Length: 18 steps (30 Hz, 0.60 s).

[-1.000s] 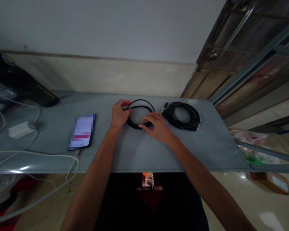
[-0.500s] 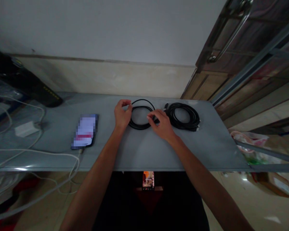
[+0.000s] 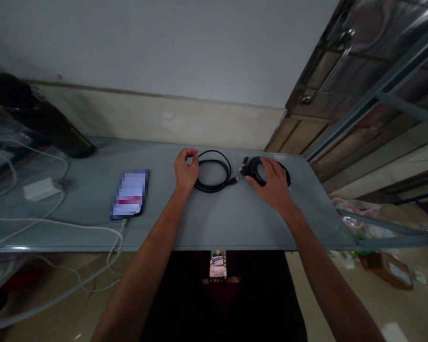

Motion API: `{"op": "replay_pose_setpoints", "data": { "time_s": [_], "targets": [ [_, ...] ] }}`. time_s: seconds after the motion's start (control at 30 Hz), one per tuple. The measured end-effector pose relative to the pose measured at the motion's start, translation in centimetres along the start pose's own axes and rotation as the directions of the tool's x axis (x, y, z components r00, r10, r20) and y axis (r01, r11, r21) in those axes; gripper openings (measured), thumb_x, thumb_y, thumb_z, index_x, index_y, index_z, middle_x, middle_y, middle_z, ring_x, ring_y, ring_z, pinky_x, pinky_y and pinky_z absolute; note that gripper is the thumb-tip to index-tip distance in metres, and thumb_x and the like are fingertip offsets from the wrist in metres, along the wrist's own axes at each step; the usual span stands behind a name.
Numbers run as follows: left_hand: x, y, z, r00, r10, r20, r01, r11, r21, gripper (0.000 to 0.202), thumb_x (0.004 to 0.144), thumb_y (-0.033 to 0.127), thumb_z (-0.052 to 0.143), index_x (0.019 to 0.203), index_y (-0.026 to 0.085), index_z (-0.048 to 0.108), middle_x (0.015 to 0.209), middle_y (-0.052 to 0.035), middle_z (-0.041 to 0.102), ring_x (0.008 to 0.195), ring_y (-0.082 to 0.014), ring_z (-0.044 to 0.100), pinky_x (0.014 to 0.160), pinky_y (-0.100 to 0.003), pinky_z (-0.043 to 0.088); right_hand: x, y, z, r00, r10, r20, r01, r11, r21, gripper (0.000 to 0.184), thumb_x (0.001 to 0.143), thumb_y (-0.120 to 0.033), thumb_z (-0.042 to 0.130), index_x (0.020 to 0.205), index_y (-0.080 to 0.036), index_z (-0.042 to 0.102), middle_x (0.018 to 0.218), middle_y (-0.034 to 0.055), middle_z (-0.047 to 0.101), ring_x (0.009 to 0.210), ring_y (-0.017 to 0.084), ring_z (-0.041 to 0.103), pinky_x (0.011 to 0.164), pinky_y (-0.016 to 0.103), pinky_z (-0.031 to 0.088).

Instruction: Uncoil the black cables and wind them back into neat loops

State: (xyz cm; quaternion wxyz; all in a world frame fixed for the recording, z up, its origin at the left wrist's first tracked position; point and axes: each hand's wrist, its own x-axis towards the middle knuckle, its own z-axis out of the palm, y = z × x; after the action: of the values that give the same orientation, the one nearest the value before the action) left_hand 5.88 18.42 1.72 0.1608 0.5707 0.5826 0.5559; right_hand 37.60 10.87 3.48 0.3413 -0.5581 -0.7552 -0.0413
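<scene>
Two coils of black cable lie on a grey table (image 3: pixel 214 223). My left hand (image 3: pixel 186 171) is closed in a pinch on the left edge of the thinner coil (image 3: pixel 214 175). Beside that, my right hand (image 3: pixel 273 183) lies flat with fingers spread on top of the thicker coil (image 3: pixel 285 173), covering most of it. A connector end sticks out between the two coils.
A phone with a lit screen (image 3: pixel 130 194) lies to the left, plugged into a white cable (image 3: pixel 74 228) that trails off the table edge. A white charger (image 3: pixel 39 188) and a black device (image 3: pixel 50 130) sit far left. A metal door (image 3: pixel 360 80) stands at the right.
My right hand left the thinner coil and moved right onto the thicker coil. My left hand kept its pinch on the thinner coil. The view shifted slightly.
</scene>
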Motion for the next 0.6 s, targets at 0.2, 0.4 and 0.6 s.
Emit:
{"op": "replay_pose_setpoints", "data": {
  "time_s": [0.2, 0.4, 0.6],
  "targets": [
    [-0.3, 0.2, 0.3, 1.0, 0.003, 0.028, -0.001, 0.998, -0.059, 0.008, 0.098, 0.019, 0.064, 0.103, 0.023, 0.069, 0.11, -0.0067, 0.079, 0.108, -0.0236, 0.073, 0.107, -0.039, 0.055, -3.0, 3.7, -1.5, 0.965, 0.057, 0.255, -0.046, 0.998, -0.049, 0.038, 0.111, -0.051, 0.065, 0.126, -0.019, 0.079, 0.129, 0.0173, 0.083, 0.123, 0.037, 0.078, 0.115, 0.056, 0.059],
    [-0.5, 0.0, 0.3, 1.0, -0.01, 0.015, 0.011, 0.997, -0.072, 0.009, 0.096, 0.018, 0.064, 0.101, 0.024, 0.068, 0.106, -0.0069, 0.079, 0.105, -0.024, 0.073, 0.106, -0.042, 0.056, -2.7, 3.2, -1.9, 0.969, 0.077, 0.235, -0.046, 0.99, -0.132, 0.039, 0.116, -0.045, 0.047, 0.124, -0.019, 0.075, 0.118, 0.018, 0.085, 0.107, 0.038, 0.082, 0.099, 0.051, 0.064],
    [-0.5, -0.1, 0.3, 1.0, -0.002, 0.019, 0.003, 0.997, -0.071, 0.009, 0.096, 0.02, 0.062, 0.101, 0.025, 0.068, 0.107, -0.0078, 0.079, 0.105, -0.0247, 0.073, 0.106, -0.043, 0.057, -1.1, 3.3, -3.3, 0.977, 0.165, 0.136, -0.156, 0.985, -0.069, 0.047, 0.12, -0.053, 0.031, 0.128, -0.021, 0.065, 0.107, 0.0177, 0.086, 0.09, 0.033, 0.083, 0.084, 0.044, 0.063]
  ]
}}
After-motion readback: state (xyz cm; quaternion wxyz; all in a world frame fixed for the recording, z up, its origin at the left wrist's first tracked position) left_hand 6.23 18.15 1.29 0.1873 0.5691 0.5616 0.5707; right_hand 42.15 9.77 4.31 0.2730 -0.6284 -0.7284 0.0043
